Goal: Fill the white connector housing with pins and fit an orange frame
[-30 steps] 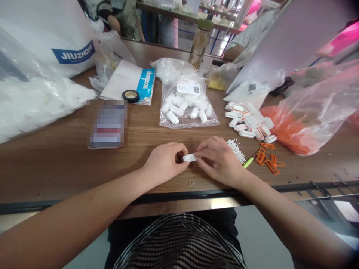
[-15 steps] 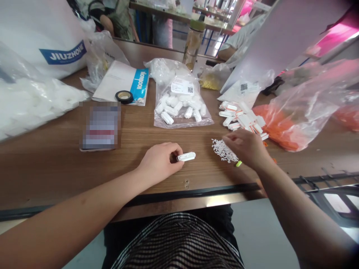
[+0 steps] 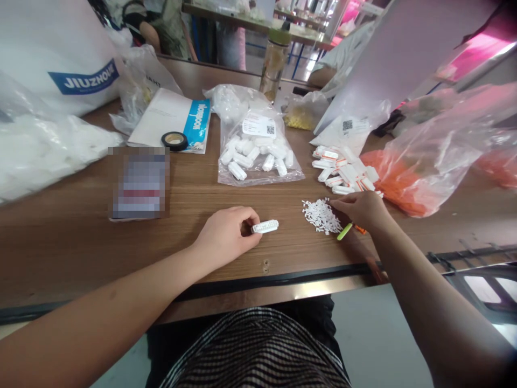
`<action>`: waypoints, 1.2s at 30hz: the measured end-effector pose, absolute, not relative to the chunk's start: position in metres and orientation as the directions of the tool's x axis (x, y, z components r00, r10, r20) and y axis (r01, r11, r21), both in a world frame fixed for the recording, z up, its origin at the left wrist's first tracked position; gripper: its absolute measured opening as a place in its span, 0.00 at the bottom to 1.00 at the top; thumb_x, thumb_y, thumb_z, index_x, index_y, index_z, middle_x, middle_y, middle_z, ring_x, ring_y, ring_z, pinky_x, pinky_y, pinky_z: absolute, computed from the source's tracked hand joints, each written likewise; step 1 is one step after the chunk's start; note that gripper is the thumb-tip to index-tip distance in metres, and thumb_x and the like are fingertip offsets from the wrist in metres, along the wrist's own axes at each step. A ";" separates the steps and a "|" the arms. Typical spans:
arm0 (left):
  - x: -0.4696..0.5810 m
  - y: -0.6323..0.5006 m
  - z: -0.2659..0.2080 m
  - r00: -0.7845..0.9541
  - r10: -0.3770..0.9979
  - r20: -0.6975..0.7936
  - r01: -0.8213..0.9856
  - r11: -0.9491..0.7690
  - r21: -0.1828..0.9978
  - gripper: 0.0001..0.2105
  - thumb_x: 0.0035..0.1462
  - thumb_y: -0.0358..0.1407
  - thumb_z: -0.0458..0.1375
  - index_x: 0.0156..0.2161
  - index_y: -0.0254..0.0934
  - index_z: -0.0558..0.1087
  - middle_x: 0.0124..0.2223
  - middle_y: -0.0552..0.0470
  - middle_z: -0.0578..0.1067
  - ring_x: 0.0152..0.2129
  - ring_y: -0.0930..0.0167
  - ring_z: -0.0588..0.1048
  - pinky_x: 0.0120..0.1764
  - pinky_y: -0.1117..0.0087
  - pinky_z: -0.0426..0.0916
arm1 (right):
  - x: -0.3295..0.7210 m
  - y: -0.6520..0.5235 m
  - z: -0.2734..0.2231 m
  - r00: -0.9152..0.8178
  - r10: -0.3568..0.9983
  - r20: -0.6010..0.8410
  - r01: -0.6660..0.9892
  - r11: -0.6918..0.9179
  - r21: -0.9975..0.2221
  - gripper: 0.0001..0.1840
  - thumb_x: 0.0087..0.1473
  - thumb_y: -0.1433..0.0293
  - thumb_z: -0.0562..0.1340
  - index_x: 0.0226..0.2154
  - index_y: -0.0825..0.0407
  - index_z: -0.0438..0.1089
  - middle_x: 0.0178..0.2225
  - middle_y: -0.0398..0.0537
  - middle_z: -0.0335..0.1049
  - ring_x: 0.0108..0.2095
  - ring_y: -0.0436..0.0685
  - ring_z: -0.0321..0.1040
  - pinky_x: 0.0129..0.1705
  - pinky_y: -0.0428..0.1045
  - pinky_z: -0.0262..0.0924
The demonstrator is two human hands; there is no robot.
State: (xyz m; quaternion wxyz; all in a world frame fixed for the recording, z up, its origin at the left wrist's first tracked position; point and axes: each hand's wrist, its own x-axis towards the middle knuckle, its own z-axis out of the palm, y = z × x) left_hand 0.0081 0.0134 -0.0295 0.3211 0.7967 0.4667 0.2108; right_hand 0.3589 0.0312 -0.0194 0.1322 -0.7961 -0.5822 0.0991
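I have the left hand (image 3: pixel 224 233) pinching the left end of a white block (image 3: pixel 266 226) between thumb and fingers, its dotted face up and its free end pointing right, above the front part of the counter (image 3: pixel 189 188). My right hand (image 3: pixel 362 209) is at the right edge of a heap of small white pegs (image 3: pixel 322 216), fingers bent; I cannot tell whether they grip one. Just beside the heap I see a yellow-green tool (image 3: pixel 344 231) near an orange piece (image 3: pixel 360 229). Beyond that hand lie white blocks with orange trim (image 3: pixel 343 168); left of them, a clear bag (image 3: pixel 262 177).
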 end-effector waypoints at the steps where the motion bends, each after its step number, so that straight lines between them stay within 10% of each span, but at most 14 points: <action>1: 0.008 0.013 -0.030 0.475 0.879 0.038 0.606 -0.359 0.710 0.04 0.50 0.36 0.61 0.33 0.41 0.74 0.26 0.57 0.69 0.23 0.73 0.66 0.29 0.69 0.59 | 0.359 0.032 -0.019 0.301 0.954 -0.002 0.900 -0.284 -0.331 0.17 0.42 0.55 0.67 0.25 0.52 0.81 0.16 0.46 0.71 0.20 0.54 0.65 0.22 0.49 0.55; 17: 0.008 0.013 -0.030 0.470 0.882 0.039 0.604 -0.354 0.714 0.04 0.50 0.36 0.60 0.33 0.41 0.74 0.26 0.56 0.69 0.24 0.72 0.66 0.30 0.69 0.58 | 0.343 0.036 -0.012 0.310 0.948 -0.074 0.795 -0.301 -0.527 0.13 0.43 0.58 0.67 0.25 0.52 0.76 0.17 0.45 0.71 0.17 0.52 0.63 0.19 0.48 0.55; 25: 0.008 0.012 -0.030 0.466 0.884 0.040 0.595 -0.346 0.725 0.04 0.50 0.36 0.60 0.33 0.41 0.74 0.27 0.57 0.69 0.23 0.73 0.66 0.29 0.69 0.57 | 0.243 0.008 -0.001 -0.263 0.965 -0.002 0.729 0.197 -0.655 0.10 0.53 0.62 0.63 0.28 0.51 0.73 0.25 0.43 0.72 0.26 0.50 0.65 0.29 0.47 0.58; 36: 0.009 0.014 -0.033 0.471 0.880 0.064 0.591 -0.368 0.718 0.04 0.50 0.36 0.60 0.33 0.41 0.74 0.26 0.57 0.68 0.22 0.74 0.64 0.28 0.70 0.56 | 0.223 0.014 -0.005 -0.363 0.926 -0.105 0.701 0.197 -0.686 0.07 0.53 0.66 0.62 0.29 0.52 0.72 0.23 0.41 0.69 0.24 0.48 0.61 0.26 0.46 0.56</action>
